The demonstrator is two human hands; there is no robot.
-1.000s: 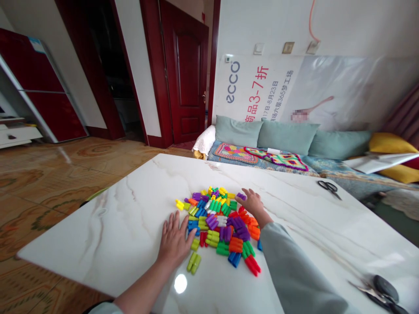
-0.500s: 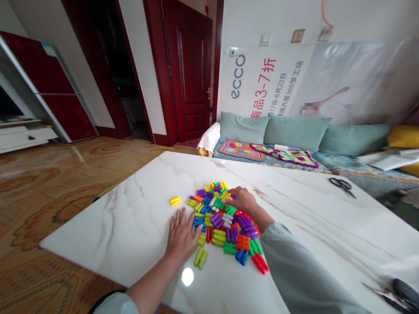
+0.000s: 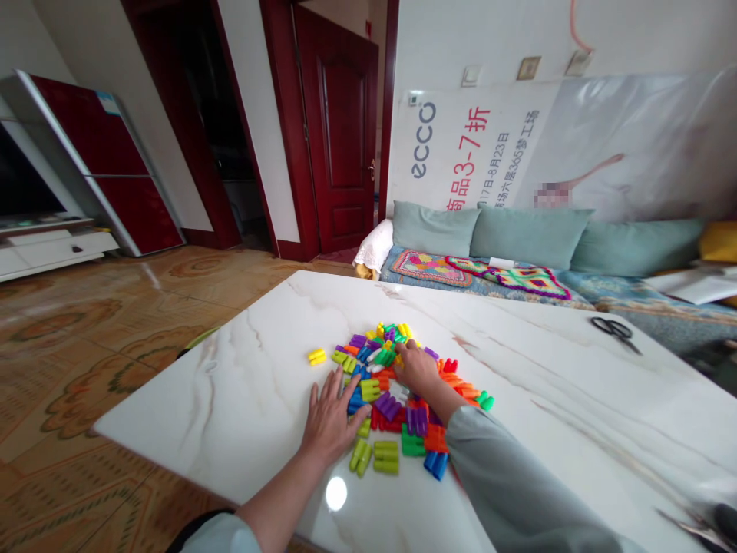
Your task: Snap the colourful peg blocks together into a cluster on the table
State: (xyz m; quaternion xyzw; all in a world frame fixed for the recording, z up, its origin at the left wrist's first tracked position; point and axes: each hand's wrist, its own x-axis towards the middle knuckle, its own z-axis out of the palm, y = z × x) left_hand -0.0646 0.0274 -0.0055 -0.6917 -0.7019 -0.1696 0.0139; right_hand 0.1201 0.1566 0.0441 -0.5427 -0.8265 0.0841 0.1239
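A heap of small plastic building pieces shaped like joined tubes lies on the white marbled table, in many colours. My left hand rests at the heap's left side with fingers spread, its fingertips at a blue piece and a yellow-green piece. My right hand reaches into the middle of the heap, fingers bent down and close together beside a green piece. What its fingertips hold, if anything, is hidden. Two yellow-green pieces lie on the near side, one of them a paired block.
A lone yellow piece lies left of the heap. Black-handled scissors lie at the table's far right, and another pair of scissors at the near right. A sofa with green cushions stands behind the table.
A yellow-green block has shifted from the heap toward the near edge. My right hand has drawn slightly nearer, its fingers bunched. Red and orange pieces now show spread to its right.
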